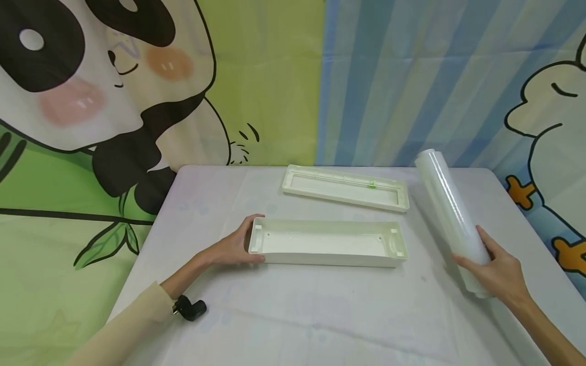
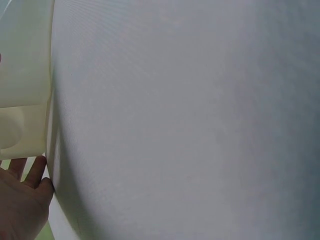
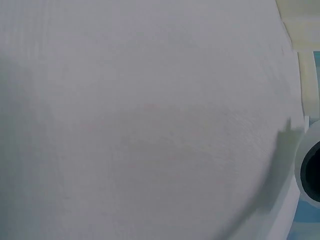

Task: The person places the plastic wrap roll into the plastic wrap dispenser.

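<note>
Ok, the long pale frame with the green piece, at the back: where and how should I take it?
Probably by its left end, coming from the left and gripping across its narrow width. The frame lies flat on the table, with the box in front and the roll beyond its right end.

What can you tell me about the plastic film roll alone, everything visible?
The plastic film roll is a long, whitish cylinder, its glossy surface looking like clear film wound in layers. The right wrist view shows a dark, hollow opening at one end. The right hand grips it near its closer end, thumb on one side, fingers on the other. It slants away and leftward, right of the open box, and appears raised above the table. Nothing else visibly touches it.
</note>
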`<action>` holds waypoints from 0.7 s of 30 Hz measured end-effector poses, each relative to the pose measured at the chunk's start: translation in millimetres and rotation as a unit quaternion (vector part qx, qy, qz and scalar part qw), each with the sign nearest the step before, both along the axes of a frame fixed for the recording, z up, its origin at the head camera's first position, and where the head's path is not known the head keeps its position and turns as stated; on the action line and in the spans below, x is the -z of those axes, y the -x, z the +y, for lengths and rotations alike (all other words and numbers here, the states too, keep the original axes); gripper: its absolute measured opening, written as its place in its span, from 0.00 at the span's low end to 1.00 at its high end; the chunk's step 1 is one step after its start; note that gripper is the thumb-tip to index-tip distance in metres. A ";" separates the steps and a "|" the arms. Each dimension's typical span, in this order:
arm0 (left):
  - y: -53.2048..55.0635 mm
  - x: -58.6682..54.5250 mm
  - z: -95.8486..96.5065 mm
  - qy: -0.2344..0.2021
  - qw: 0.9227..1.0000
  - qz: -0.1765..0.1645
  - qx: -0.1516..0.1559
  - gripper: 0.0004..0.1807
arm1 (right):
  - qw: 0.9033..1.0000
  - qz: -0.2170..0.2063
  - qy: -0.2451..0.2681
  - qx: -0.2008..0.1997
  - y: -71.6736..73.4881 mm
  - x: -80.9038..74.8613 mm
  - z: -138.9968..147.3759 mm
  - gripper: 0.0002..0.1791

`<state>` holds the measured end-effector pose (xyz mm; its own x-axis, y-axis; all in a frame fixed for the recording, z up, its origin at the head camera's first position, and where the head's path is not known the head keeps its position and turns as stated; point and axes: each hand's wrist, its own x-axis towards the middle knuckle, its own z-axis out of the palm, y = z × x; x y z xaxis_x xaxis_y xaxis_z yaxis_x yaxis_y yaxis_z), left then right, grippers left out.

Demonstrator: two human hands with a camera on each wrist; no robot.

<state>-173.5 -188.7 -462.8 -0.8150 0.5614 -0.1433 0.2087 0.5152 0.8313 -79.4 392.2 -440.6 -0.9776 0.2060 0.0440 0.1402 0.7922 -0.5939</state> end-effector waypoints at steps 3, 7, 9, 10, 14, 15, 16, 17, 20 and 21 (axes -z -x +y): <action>-0.2 0.8 -0.1 -0.002 1.000 0.000 0.000 0.55 | 0.998 0.048 -0.012 -0.027 2.0 -7.6 2.0 0.55; -0.2 0.1 -0.2 -0.006 1.000 -0.003 -0.001 0.55 | 0.991 0.114 -0.035 -0.061 4.9 -18.2 -2.1 0.56; -0.3 -0.9 -0.6 -0.009 1.000 -0.004 -0.001 0.55 | 0.986 0.141 -0.041 -0.078 6.2 -23.5 -7.0 0.56; -0.3 -1.0 -0.8 -0.009 1.000 -0.004 -0.002 0.55 | 0.983 0.154 -0.044 -0.089 6.8 -25.8 -9.5 0.56; -1.0 -0.2 -1.3 -0.006 1.000 -0.006 -0.003 0.55 | 0.963 0.216 -0.073 -0.141 10.8 -34.3 -17.4 0.58; -1.1 0.0 -1.3 -0.006 1.000 -0.006 -0.003 0.55 | 0.956 0.231 -0.087 -0.156 12.1 -36.4 -18.5 0.59; -1.3 0.2 -1.4 -0.005 1.000 -0.006 -0.003 0.55 | 0.949 0.244 -0.101 -0.171 13.4 -38.4 -19.3 0.59; -1.5 0.0 -1.4 -0.005 1.000 -0.007 -0.003 0.55 | 0.942 0.257 -0.113 -0.186 14.7 -40.7 -20.0 0.58; -1.7 -0.8 -1.3 -0.005 1.000 -0.005 0.001 0.55 | 0.920 0.286 -0.149 -0.225 18.2 -47.7 -22.9 0.49; -1.7 -0.9 -1.2 -0.005 1.000 -0.005 0.002 0.55 | 0.912 0.295 -0.157 -0.237 19.5 -50.5 -24.3 0.48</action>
